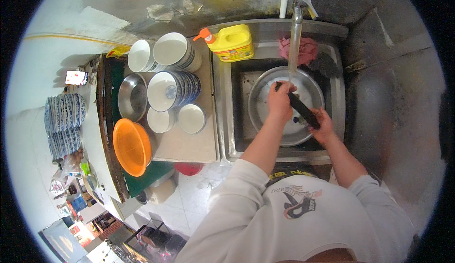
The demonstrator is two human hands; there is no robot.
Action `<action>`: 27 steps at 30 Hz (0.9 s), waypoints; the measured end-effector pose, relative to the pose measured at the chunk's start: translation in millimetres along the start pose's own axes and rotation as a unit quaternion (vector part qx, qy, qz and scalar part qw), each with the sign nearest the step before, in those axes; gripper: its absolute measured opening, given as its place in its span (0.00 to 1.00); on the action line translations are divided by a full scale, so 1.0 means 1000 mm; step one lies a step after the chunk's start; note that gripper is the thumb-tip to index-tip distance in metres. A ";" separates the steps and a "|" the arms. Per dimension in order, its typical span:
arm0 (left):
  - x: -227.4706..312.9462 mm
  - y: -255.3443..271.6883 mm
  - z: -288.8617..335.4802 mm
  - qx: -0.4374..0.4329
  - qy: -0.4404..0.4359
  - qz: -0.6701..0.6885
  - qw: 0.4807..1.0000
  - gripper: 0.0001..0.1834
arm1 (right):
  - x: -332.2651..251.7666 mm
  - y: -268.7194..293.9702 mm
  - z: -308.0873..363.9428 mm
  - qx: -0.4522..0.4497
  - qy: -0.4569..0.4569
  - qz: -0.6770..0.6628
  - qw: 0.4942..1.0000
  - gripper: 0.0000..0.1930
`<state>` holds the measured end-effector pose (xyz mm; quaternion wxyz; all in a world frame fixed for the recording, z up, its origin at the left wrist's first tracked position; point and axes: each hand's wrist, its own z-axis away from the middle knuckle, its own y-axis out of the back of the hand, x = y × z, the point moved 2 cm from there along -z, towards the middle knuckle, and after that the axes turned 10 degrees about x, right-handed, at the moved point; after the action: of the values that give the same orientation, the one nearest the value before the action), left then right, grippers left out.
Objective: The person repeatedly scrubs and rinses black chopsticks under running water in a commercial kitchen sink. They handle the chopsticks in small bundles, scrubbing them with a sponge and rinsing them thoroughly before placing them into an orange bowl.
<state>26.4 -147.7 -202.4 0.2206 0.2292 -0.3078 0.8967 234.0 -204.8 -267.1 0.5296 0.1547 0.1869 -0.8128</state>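
Over the sink, both my hands hold a long, dark, bar-shaped object (pixel 304 110) whose exact kind I cannot make out. It slants from upper left to lower right. My left hand (pixel 280 102) is closed around its upper end, and my right hand (pixel 324 127) grips the lower end. Beneath it sits a round metal basin (pixel 253 102) holding whitish, sudsy-looking liquid. A small dark thing shows in the basin under the bar. The tap's long spout (pixel 295 40) ends just above my left hand; whether water runs is unclear.
The steel sink (pixel 227 120) has a pink cloth (pixel 298 49) and a dark scouring pad (pixel 325 65) at its back right. A yellow pump bottle (pixel 235 45) stands at its back left. Stacked bowls (pixel 171 90), a steel bowl (pixel 132 97) and an orange basin (pixel 131 147) lie leftward.
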 end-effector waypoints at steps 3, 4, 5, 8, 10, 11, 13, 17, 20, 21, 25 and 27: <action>-0.002 -0.007 0.010 -0.036 -0.040 -0.047 0.997 0.07 | -0.001 -0.003 0.009 0.041 0.041 0.093 0.994 0.16; -0.002 -0.007 0.009 -0.047 -0.042 -0.067 0.996 0.09 | -0.002 -0.005 0.016 0.052 0.037 0.130 0.989 0.16; -0.003 -0.006 0.008 -0.058 -0.044 -0.088 0.993 0.10 | -0.002 -0.005 0.019 0.063 0.033 0.167 0.983 0.16; 0.001 -0.008 0.001 -0.017 -0.008 -0.025 1.000 0.09 | 0.006 -0.011 0.022 -0.028 -0.026 0.115 0.993 0.15; 0.002 -0.006 -0.001 -0.007 -0.006 0.002 1.000 0.08 | -0.004 -0.020 0.034 0.042 -0.012 -0.001 0.999 0.15; 0.003 -0.006 -0.001 -0.002 -0.006 0.014 1.000 0.08 | -0.008 -0.026 0.041 0.076 -0.006 -0.059 0.995 0.15; 0.000 -0.012 0.011 -0.039 0.000 0.010 0.999 0.08 | 0.007 0.008 -0.007 0.050 0.031 -0.024 0.998 0.17; -0.003 -0.008 0.016 -0.090 0.000 -0.075 0.993 0.10 | 0.023 0.008 -0.010 0.057 -0.017 0.088 0.994 0.17; -0.005 0.003 -0.003 -0.009 0.017 -0.002 1.000 0.10 | 0.017 -0.007 0.016 0.006 -0.040 0.085 0.996 0.17; -0.006 0.008 -0.008 0.011 0.019 0.034 0.999 0.10 | 0.014 -0.014 0.024 0.008 -0.033 0.074 0.997 0.17; 0.000 -0.002 0.013 -0.032 0.029 0.033 0.998 0.12 | 0.007 0.003 -0.005 0.055 0.012 -0.020 0.998 0.16; 0.003 -0.007 0.019 -0.054 0.025 -0.036 0.998 0.10 | 0.013 0.006 -0.004 0.039 0.002 0.044 0.998 0.16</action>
<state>33.0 -154.1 -183.6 0.2730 0.2052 -0.3416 0.8756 234.4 -215.9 -277.3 0.5582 0.1850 0.1489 -0.7950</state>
